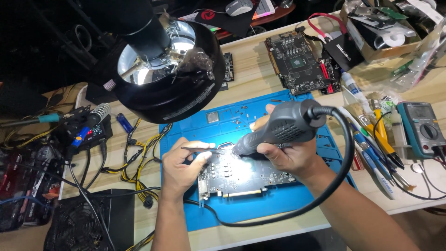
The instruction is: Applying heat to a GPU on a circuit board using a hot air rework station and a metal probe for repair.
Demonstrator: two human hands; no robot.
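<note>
Above the circuit board, lamp.

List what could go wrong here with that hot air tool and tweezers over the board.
1. The hot air handle in the right hand points at the circuit board close to the left hand: fingers could get burned.
2. The tweezers could slip and knock neighbouring parts.
3. The black cord loops across the blue mat and might snag.
</note>
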